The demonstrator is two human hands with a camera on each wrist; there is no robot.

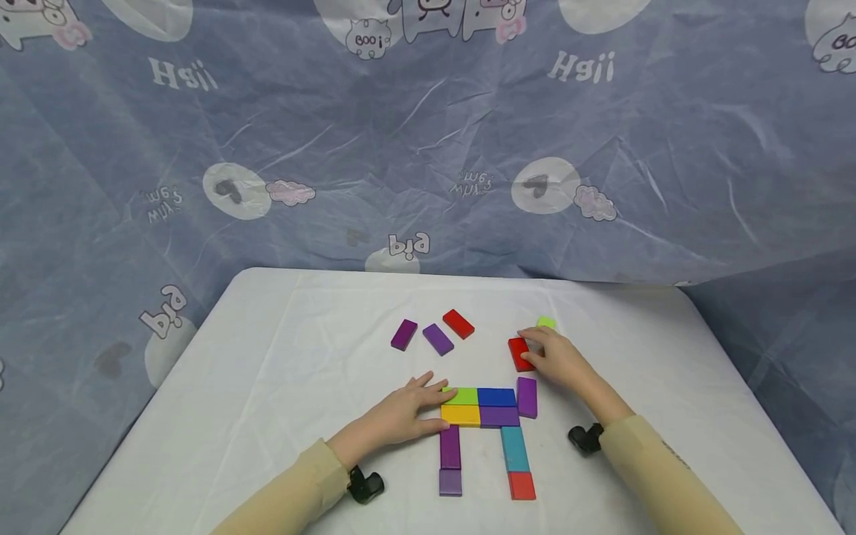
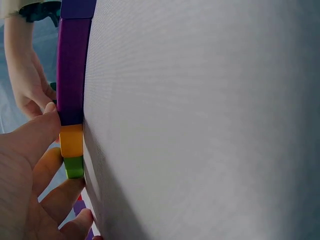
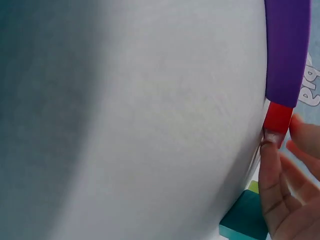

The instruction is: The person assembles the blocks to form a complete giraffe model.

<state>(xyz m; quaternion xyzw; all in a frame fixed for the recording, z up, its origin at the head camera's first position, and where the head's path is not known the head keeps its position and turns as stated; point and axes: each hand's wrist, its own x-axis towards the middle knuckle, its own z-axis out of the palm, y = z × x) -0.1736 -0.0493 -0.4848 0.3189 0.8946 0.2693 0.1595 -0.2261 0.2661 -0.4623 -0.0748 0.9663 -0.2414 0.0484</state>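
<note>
My left hand [image 1: 397, 412] rests with fairly straight fingers at the left end of a block pattern, touching a green block [image 1: 463, 396] and a yellow block [image 1: 460, 415]. Beside these lie a blue block [image 1: 496, 397] and a purple block [image 1: 499, 416]. Up and to the right, my right hand [image 1: 560, 360] pinches a red block [image 1: 518, 355] between thumb and finger. Just below that red block, a violet block [image 1: 527, 397] stands lengthwise against the pattern's right end. In the right wrist view, a teal block [image 3: 245, 215] lies near the fingers; the head view hides it.
Two legs extend toward me: dark purple [image 1: 450, 447] and lavender [image 1: 451, 483] blocks left, light blue [image 1: 515, 449] and red-orange [image 1: 522, 486] right. Behind lie loose plum [image 1: 404, 335], violet [image 1: 438, 339] and red [image 1: 458, 324] blocks. A lime block [image 1: 546, 322] shows beyond my right hand.
</note>
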